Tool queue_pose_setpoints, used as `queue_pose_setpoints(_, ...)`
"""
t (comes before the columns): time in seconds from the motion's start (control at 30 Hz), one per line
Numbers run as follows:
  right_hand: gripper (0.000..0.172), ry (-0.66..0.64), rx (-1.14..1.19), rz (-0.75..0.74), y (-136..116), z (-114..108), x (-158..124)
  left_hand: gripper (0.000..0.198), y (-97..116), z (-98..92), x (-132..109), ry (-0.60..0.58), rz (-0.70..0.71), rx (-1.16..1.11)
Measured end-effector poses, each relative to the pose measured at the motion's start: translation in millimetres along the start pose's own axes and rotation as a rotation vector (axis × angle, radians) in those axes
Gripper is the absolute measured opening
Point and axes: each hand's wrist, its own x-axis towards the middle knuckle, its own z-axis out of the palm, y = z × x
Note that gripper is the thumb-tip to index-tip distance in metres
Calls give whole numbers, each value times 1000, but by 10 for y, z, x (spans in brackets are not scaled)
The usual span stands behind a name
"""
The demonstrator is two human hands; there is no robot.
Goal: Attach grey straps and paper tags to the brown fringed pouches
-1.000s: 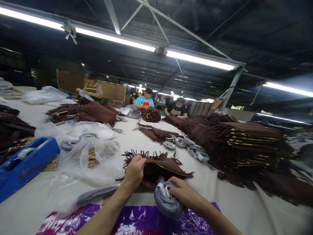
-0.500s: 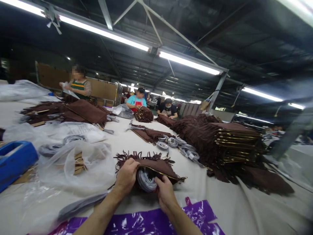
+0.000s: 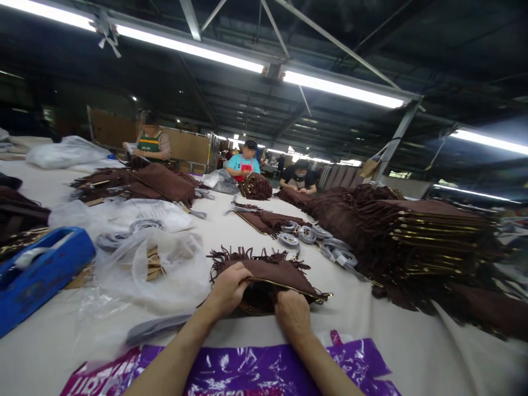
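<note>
A dark brown fringed bag (image 3: 272,272) with a gold zip along its edge lies on the table in front of me, mouth parted toward me. My left hand (image 3: 231,286) is closed on the upper lip of the opening, thumb and fingers pinching the fabric. At the right side of the mouth my right hand (image 3: 292,313) is curled, its fingertips out of sight within the bag. Whatever they hold is hidden. A purple printed plastic bag (image 3: 243,366) lies under my forearms.
A blue tape dispenser (image 3: 49,264) stands left, near clear plastic bags (image 3: 177,269). Coiled grey straps (image 3: 307,235) lie beyond the fringed bag. Tall stacks of brown bags (image 3: 433,236) rise at right. Several co-workers, one in a blue shirt (image 3: 235,163), are across the table.
The coiled grey strap at the bag's mouth has gone out of sight inside. My right hand has turned knuckles-up and moved into the opening. The view has shifted left.
</note>
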Motion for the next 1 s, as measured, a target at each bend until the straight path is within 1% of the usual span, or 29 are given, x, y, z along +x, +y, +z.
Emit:
queue_pose_setpoints(0.07, 22, -29, 11, -10, 89, -23, 28, 17, -13, -74, 4, -80, -14, -47)
queue_pose_setpoints(0.13, 21, -46, 57, -115, 145, -57, -40, 20, -30, -145, 13, -103, -50, -88)
queue_pose_setpoints(0.17, 21, -47, 104, -181, 157, -81, -99, 24, -41, -178, 21, -81, -80, -104)
queue_pose_setpoints(0.23, 22, -33, 233, -281, 155, -144, -228, 32, -70, -243, 42, -1, -156, -111)
queue_pose_setpoints(0.27, 23, -17, 304, -306, 143, -181, -286, 35, -84, -278, 53, 16, -197, -84)
queue_pose_setpoints(0.3, 24, 3, 370, -318, 124, -217, -334, 36, -93, -317, 62, 7, -235, -37)
queue_pose_setpoints(0.37, 25, 14, 485, -340, 62, -277, -401, 34, -89, -407, 68, -77, -285, 73)
queue_pose_setpoints(0.47, 26, -52, 659, -392, -91, -300, -443, 22, -9, -543, 23, -232, -310, 169)
queue_pose_setpoints(0.5, 27, -77, 712, -396, -151, -287, -442, 19, 32, -574, -12, -270, -312, 188)
queue_pose_setpoints(0.53, 33, -92, 757, -396, -208, -264, -432, 24, 74, -591, -57, -309, -313, 236)
queue_pose_setpoints(0.6, 53, -85, 815, -391, -299, -207, -375, 43, 142, -579, -168, -369, -296, 408)
queue_pose_setpoints(0.63, 60, -67, 824, -385, -324, -179, -329, 45, 159, -554, -230, -384, -277, 511)
queue_pose_setpoints(0.67, 63, -41, 819, -373, -332, -156, -275, 43, 161, -523, -291, -389, -255, 605)
queue_pose_setpoints(0.73, 60, 9, 781, -334, -305, -127, -162, 37, 120, -469, -396, -368, -230, 707)
queue_pose_setpoints(0.8, 54, 13, 743, -306, -248, -111, -81, 38, 38, -452, -461, -345, -217, 706)
queue_pose_setpoints(0.87, 52, -15, 729, -300, -206, -96, -63, 37, -49, -473, -481, -330, -197, 642)
queue_pose_setpoints(0.93, 54, -26, 720, -279, -207, -86, -107, 37, -116, -513, -470, -316, -180, 535)
queue_pose_setpoints(1.0, 56, -14, 706, -261, -236, -101, -188, 39, -150, -551, -451, -310, -191, 443)
